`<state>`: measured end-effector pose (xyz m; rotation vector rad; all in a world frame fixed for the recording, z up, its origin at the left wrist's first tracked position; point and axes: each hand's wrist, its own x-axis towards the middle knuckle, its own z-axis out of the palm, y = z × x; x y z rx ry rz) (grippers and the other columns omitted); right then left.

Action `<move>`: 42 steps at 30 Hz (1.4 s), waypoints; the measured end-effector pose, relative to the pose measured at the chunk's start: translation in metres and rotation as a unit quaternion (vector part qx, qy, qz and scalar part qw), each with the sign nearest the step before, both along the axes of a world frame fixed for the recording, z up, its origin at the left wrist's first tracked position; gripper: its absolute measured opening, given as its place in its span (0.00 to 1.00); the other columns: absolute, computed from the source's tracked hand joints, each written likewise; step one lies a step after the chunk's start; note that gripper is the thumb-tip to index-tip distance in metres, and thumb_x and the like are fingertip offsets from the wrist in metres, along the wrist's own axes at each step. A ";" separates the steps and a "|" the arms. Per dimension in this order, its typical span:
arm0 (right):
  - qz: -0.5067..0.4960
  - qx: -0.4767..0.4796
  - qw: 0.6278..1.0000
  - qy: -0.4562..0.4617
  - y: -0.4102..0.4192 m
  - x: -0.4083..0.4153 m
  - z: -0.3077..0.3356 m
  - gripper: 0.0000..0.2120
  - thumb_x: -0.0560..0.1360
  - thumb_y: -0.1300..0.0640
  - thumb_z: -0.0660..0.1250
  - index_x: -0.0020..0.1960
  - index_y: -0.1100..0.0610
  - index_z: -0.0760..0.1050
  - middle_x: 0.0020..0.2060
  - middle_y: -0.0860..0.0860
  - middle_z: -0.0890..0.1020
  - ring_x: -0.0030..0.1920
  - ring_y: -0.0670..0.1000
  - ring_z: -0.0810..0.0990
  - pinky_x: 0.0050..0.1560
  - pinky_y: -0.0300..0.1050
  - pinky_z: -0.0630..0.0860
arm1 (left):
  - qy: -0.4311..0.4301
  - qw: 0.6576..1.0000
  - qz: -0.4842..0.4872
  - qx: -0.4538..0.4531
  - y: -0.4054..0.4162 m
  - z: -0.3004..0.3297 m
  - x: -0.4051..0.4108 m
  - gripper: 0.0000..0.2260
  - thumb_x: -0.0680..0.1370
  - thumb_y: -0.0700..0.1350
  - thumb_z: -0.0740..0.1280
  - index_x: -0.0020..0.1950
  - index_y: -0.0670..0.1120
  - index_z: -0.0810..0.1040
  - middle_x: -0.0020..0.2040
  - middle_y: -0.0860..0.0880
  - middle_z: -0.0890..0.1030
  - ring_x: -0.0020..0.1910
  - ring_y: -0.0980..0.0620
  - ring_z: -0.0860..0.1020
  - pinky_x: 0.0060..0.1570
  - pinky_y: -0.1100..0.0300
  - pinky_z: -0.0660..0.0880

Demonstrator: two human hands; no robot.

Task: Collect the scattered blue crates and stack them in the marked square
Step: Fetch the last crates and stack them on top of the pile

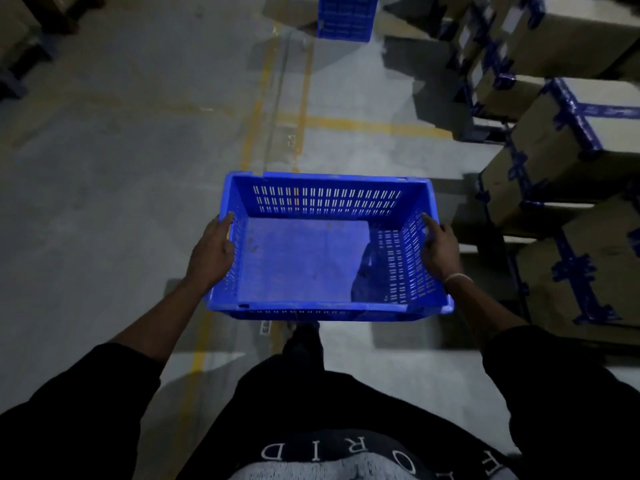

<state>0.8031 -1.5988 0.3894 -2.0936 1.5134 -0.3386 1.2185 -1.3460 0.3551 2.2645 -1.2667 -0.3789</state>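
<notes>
Empty blue plastic crate with slotted walls [311, 258] held in the air in front of the body, well above the grey concrete floor [104, 202]. Left hand [212, 252] clamped on the left short wall, thumb over the rim, other fingers outside, prob. at the handle slot. Right hand [440, 252] clamped same way on the right short wall, w/ a pale band at the wrist. One grip on each short end, opposite each other, so the load sits balanced between them and the crate stays level; open side up, ready for nesting or stacking.

Between the two grips: only the bare crate bottom, nothing inside. Below the grips: faded yellow painted lines [254, 133] on the floor, one long line going forward and one branch to the right, likely an edge of the marked square, but not sure. Far ahead of the grips: second blue slotted crate [346, 15] standing on the floor, approx. on the same line; maybe the stack place, cannot tell. Right of the right grip, apart from it: brown cardboard boxes with blue tape [568, 140], stacked in rows.

Judged step: carrying the crate toward the square. Next: lower it straight, both grips kept even.
</notes>
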 end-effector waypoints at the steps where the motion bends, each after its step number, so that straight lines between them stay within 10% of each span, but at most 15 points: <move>1: 0.005 -0.004 1.000 0.003 -0.022 0.014 0.000 0.29 0.76 0.65 0.63 0.76 0.53 0.64 0.63 0.63 0.72 0.57 0.65 0.77 0.59 0.54 0.74 | -0.002 1.000 -0.006 0.000 -0.023 -0.003 0.013 0.28 0.80 0.38 0.60 0.80 0.49 0.61 0.78 0.42 0.64 0.68 0.39 0.72 0.58 0.46 0.74; 20: -0.054 0.019 0.998 -0.018 -0.448 0.223 -0.003 0.32 0.74 0.69 0.64 0.76 0.53 0.65 0.55 0.59 0.71 0.45 0.55 0.75 0.48 0.42 0.68 | -0.011 0.999 -0.043 0.021 -0.487 0.012 0.248 0.27 0.81 0.40 0.59 0.80 0.53 0.60 0.79 0.46 0.62 0.65 0.39 0.75 0.53 0.49 0.75; 42: -0.043 -0.010 0.999 0.009 -0.980 0.427 0.026 0.30 0.77 0.60 0.67 0.76 0.50 0.63 0.60 0.59 0.72 0.55 0.60 0.77 0.53 0.55 0.76 | 0.000 1.000 -0.028 -0.001 -1.016 0.023 0.453 0.28 0.80 0.37 0.60 0.80 0.50 0.62 0.78 0.41 0.64 0.73 0.39 0.69 0.61 0.47 0.72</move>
